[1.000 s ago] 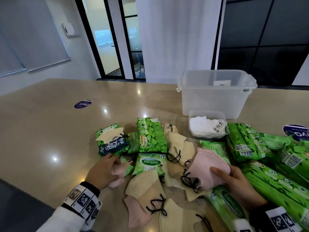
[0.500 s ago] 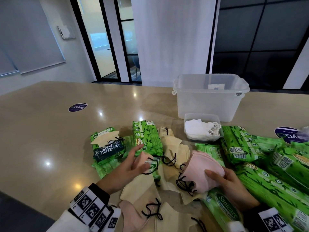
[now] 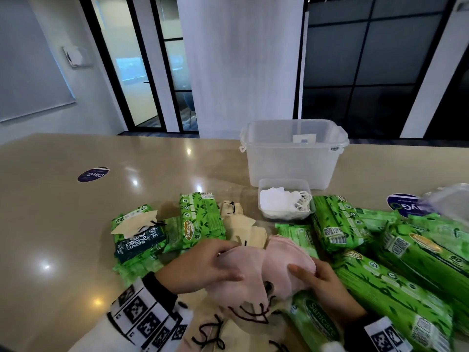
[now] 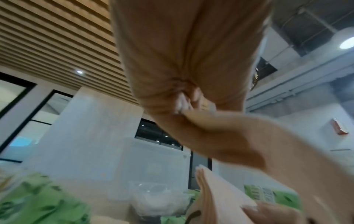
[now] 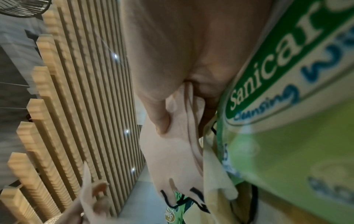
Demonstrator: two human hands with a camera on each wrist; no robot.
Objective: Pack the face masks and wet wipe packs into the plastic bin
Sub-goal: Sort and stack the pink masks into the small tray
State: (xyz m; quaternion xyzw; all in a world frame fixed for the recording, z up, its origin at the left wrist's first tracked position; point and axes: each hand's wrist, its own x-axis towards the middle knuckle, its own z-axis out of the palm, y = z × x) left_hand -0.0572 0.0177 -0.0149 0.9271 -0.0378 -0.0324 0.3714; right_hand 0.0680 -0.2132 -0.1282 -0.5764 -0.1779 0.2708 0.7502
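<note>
My left hand (image 3: 229, 262) pinches a pink face mask (image 3: 241, 280) and holds it against a stack of pink masks (image 3: 284, 257), which my right hand (image 3: 304, 275) grips with the thumb on top. In the left wrist view the fingertips (image 4: 188, 100) bunch the mask (image 4: 258, 144). The right wrist view has the thumb (image 5: 161, 118) pressed on the stack (image 5: 172, 159). Beige masks (image 3: 243, 224) and green wet wipe packs (image 3: 200, 219) lie around both hands. The clear plastic bin (image 3: 291, 161) stands behind them, and what it holds is hard to make out.
A small clear tub (image 3: 284, 182) of white masks sits in front of the bin. Large green wipe packs (image 3: 396, 295) crowd the right side, one (image 5: 287, 106) under my right wrist. More masks with black loops (image 3: 210, 336) lie near the table's front edge. Round stickers (image 3: 93, 174) mark the tabletop.
My left hand picked a pink mask from the left pile and carried it right, up to the stack in my right hand. The right hand stayed almost still.
</note>
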